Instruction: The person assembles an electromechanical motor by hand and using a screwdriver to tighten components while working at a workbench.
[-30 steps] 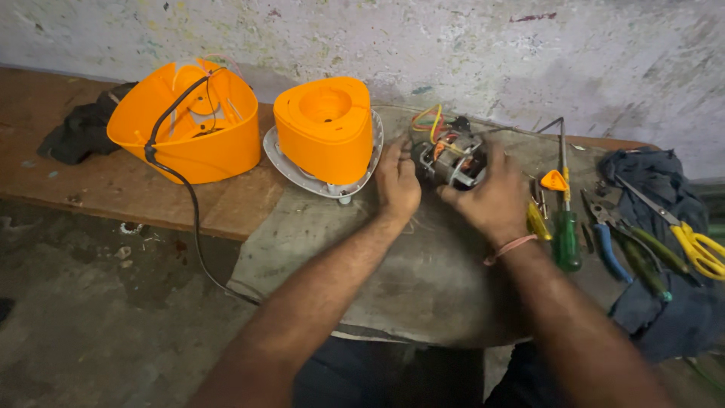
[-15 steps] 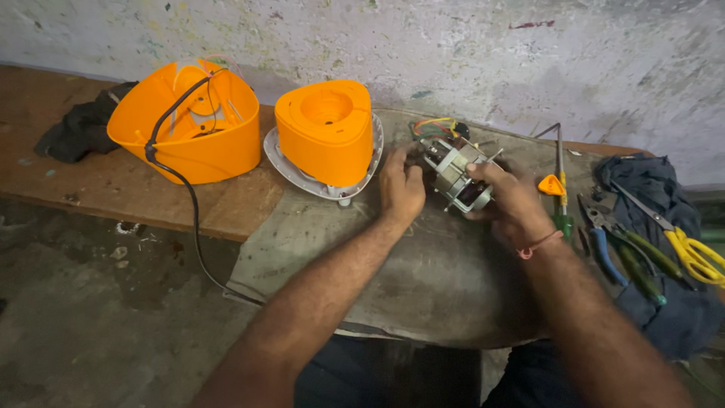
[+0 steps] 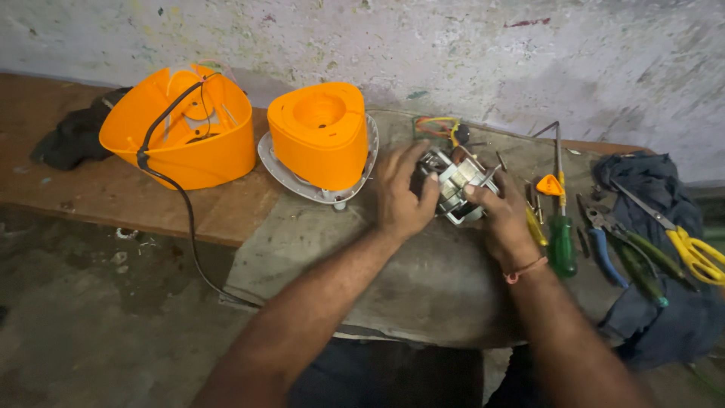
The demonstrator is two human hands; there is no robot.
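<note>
Both hands grip a small electric motor (image 3: 458, 187) with a metal core and coloured wires, held over a grey cloth (image 3: 423, 264) on the bench. My left hand (image 3: 402, 196) clasps its left side, thumb on the core. On the motor's right and lower side sits my right hand (image 3: 502, 219), which wears a red thread at the wrist. Yellow, red and green wires (image 3: 436, 127) trail from the motor toward the wall.
Two orange plastic housings stand at left: an open shell (image 3: 180, 125) with a black cord (image 3: 185, 219), and a closed one (image 3: 321, 134) on a grey base. Right of the hands lie a green screwdriver (image 3: 560, 242), pliers (image 3: 604, 238) and yellow-handled scissors (image 3: 691, 245) on blue cloth (image 3: 664, 317).
The motor has been turned in my hands so its metal core faces up, and my right hand has shifted from covering it to holding its right side.
</note>
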